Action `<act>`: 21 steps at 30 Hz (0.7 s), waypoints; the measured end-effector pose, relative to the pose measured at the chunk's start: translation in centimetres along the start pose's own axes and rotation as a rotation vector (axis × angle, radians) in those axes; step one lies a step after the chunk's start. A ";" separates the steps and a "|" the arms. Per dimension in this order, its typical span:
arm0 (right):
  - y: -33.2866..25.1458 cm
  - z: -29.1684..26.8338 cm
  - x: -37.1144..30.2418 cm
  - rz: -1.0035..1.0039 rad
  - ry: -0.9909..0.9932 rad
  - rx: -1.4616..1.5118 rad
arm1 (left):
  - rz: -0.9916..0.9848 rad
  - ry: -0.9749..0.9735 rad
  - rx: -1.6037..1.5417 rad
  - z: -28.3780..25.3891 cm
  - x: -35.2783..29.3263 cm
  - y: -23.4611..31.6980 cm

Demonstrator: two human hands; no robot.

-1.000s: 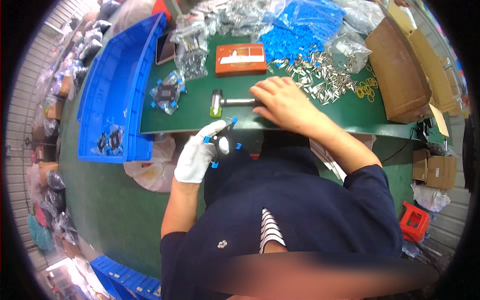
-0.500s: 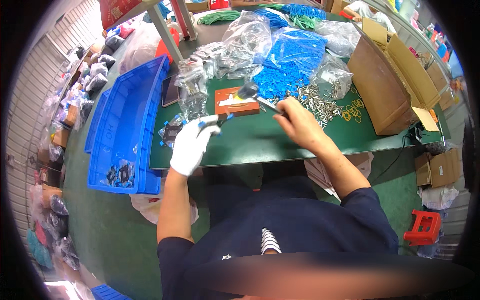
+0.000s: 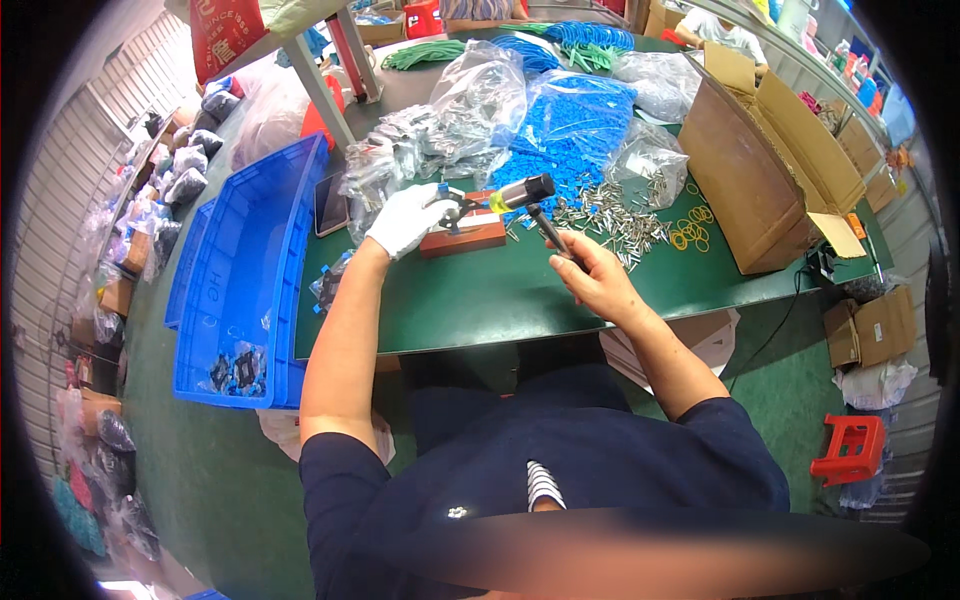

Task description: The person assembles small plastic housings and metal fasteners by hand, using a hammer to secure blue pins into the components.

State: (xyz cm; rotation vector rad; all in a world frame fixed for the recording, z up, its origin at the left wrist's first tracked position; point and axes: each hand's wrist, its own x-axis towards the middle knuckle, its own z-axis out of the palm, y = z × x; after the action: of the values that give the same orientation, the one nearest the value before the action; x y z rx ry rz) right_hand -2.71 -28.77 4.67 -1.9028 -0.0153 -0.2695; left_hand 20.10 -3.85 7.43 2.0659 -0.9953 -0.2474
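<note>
My right hand point(image 3: 597, 277) grips the handle of a mallet point(image 3: 524, 192) with a black end and a yellow end. The mallet's head is raised just right of a reddish-brown block point(image 3: 480, 238) on the green table. In a white glove, my left hand point(image 3: 408, 222) pinches a small black part with blue pieces point(image 3: 456, 206) over that block. The gloved fingers partly hide the part. To the right of the block lie many loose silver metal pins point(image 3: 628, 222). Behind it are small blue pieces point(image 3: 545, 165), some in a clear bag.
A blue plastic bin point(image 3: 255, 270) stands left of the green table point(image 3: 450, 310). An open cardboard box point(image 3: 735, 170) stands on the right side, beside yellow rubber bands point(image 3: 692, 230). Bags of silver parts point(image 3: 400, 150) lie at the back left, near a dark tablet point(image 3: 331, 205).
My left hand has moved up and right, bringing the black part over the block. The mallet has lifted and turned, its head now tilted toward the right. My right hand has dropped slightly.
</note>
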 end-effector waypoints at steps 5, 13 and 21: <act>-1.1 0.6 1.3 -0.016 -0.043 -0.050 | 0.138 -0.009 0.395 -1.7 0.6 -1.0; -6.2 0.2 6.3 -0.410 0.103 -0.226 | 0.181 0.043 0.380 -1.0 0.0 0.8; -5.1 -0.8 7.3 -0.312 -0.179 -0.591 | 0.090 -0.053 0.525 -1.1 0.2 0.9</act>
State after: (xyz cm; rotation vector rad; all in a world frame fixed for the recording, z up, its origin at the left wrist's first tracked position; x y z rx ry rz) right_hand 3.51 -28.63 11.10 -2.5088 -0.3935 -0.3376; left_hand 20.30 -3.66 8.87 2.4814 -1.2847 0.0119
